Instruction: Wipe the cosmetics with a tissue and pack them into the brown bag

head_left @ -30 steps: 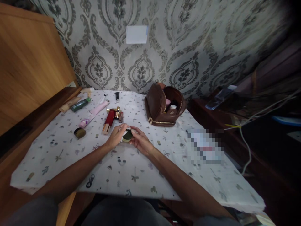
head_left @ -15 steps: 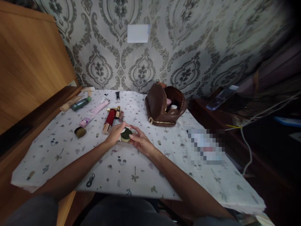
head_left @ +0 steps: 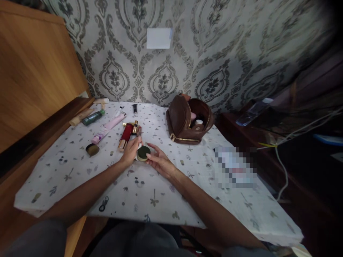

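Between my hands, just above the table, is a small round jar (head_left: 143, 153) with a dark green top and a paler side. My right hand (head_left: 160, 161) grips it from the right, thumb on the near edge of the top and fingers behind. My left hand (head_left: 130, 152) is closed at the jar's left side, with a bit of white tissue (head_left: 139, 145) showing at its fingertips. Most of the tissue is hidden. Just beyond my left hand lie a red bottle with gold ends (head_left: 125, 136) and a small gold-and-black bottle (head_left: 135, 127).
A brown cosmetic bag (head_left: 189, 119) stands open at the back right, with items inside. To the left lie a pink tube (head_left: 108, 127), a green bottle (head_left: 93, 117) and a dark round lid-like piece (head_left: 92, 149). A blurred-out flat item (head_left: 235, 167) lies right.
My left hand has drawn slightly back to the left, and the fingers of the two hands are farther apart behind the jar. More of the jar's dark top shows.
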Tool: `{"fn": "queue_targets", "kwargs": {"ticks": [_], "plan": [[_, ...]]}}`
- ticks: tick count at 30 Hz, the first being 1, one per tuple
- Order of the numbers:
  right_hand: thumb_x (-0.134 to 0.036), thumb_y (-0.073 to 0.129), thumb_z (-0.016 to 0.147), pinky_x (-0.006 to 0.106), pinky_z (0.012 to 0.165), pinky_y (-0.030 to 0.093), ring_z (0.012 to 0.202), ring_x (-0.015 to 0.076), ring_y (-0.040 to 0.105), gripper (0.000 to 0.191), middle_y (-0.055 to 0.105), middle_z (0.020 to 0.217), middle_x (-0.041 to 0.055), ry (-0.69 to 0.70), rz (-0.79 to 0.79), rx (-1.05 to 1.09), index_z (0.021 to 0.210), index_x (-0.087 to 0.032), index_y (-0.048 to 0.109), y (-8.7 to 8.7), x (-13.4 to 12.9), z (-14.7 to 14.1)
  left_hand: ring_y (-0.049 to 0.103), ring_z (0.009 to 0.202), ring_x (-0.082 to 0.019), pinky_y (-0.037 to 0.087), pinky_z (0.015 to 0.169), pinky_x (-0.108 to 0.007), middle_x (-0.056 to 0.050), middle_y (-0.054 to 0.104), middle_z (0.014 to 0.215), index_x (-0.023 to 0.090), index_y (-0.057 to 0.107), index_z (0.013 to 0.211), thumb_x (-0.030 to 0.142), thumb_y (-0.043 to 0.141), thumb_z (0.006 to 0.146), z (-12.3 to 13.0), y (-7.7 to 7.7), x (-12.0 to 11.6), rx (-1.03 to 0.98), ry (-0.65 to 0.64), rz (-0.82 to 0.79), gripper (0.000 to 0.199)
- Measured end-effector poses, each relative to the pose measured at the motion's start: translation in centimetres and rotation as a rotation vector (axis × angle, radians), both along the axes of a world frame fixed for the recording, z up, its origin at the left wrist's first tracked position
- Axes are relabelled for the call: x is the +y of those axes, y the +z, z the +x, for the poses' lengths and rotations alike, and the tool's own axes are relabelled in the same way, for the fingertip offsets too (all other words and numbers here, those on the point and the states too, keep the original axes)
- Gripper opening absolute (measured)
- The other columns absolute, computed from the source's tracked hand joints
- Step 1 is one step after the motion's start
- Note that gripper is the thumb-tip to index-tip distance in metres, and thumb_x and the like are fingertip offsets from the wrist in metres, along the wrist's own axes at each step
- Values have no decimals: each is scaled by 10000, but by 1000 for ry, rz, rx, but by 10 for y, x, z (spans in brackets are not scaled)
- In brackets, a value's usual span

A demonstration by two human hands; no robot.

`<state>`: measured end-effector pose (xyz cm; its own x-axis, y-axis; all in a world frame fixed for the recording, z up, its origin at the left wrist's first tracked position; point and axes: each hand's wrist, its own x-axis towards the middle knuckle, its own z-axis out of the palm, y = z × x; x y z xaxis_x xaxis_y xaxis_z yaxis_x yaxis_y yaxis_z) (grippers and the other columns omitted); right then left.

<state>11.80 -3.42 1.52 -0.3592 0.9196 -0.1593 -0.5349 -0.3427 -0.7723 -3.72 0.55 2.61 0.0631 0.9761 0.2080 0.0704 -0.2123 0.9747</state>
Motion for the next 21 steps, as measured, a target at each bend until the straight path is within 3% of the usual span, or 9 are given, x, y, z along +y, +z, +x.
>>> {"fn": "queue_targets", "kwargs": {"ticks": [7, 13, 15, 18, 21], "plan": [[-255, 915, 630, 199, 606, 522, 753, 115, 668, 643, 717, 962, -5, -9, -8, 50, 1181, -222, 587, 5, 0, 2, 623, 759, -218, 472, 770, -330, -59, 698, 746, 180, 711, 733, 795, 392, 850, 0, 7, -3, 32, -313, -67, 703], [-310, 902, 657, 224, 611, 524, 740, 130, 675, 648, 731, 935, 12, -4, -39, 18, 1204, -226, 566, 1, 1, 0, 534, 644, -169, 432, 653, -288, -6, 588, 629, 192, 602, 645, 790, 468, 820, 1, 1, -4, -3, -50, -26, 637], [-298, 905, 650, 232, 615, 523, 738, 137, 675, 659, 734, 922, 8, -5, -32, 3, 1211, -238, 565, 0, 0, 0, 501, 611, -159, 414, 625, -284, 7, 542, 595, 200, 563, 628, 768, 469, 837, 0, 0, -3, -2, -23, -22, 613], [-289, 904, 646, 238, 622, 522, 763, 148, 678, 635, 732, 937, 8, -6, -20, -1, 1189, -245, 577, 0, 0, 0, 552, 657, -181, 439, 662, -293, -15, 589, 619, 199, 600, 632, 730, 467, 862, -1, 2, -3, 3, -93, -34, 594], [-302, 903, 646, 256, 674, 537, 810, 153, 685, 604, 724, 1007, 13, -24, -22, 12, 1157, -234, 589, 1, 1, 1, 628, 782, -219, 471, 788, -319, -53, 680, 706, 189, 681, 660, 697, 433, 893, -1, 7, -5, 20, -271, -41, 612]]}}
